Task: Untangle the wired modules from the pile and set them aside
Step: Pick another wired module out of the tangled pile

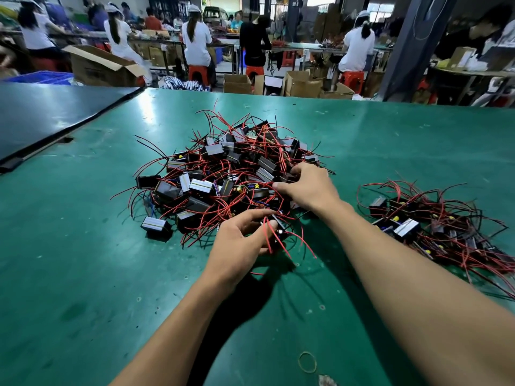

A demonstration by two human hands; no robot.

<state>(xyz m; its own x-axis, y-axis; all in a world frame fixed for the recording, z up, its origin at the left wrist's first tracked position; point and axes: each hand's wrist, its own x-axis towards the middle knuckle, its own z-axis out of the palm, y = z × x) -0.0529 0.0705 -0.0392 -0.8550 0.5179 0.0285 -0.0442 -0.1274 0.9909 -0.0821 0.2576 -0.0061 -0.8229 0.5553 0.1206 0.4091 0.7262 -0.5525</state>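
Observation:
A big tangled pile of small black modules with red and black wires (225, 174) lies in the middle of the green table (83, 274). My left hand (239, 240) is at the pile's near edge and grips one black module (276, 232) whose red wires trail toward me. My right hand (309, 188) reaches into the pile's right side, fingers curled among the wires and modules; what it holds is hidden. A smaller heap of separated wired modules (434, 229) lies to the right of my right forearm.
A dark panel (50, 115) lies over the table's far left corner. A rubber band (307, 362) sits near the front edge. Beyond the table are cardboard boxes (103, 65), red stools and several seated workers at benches.

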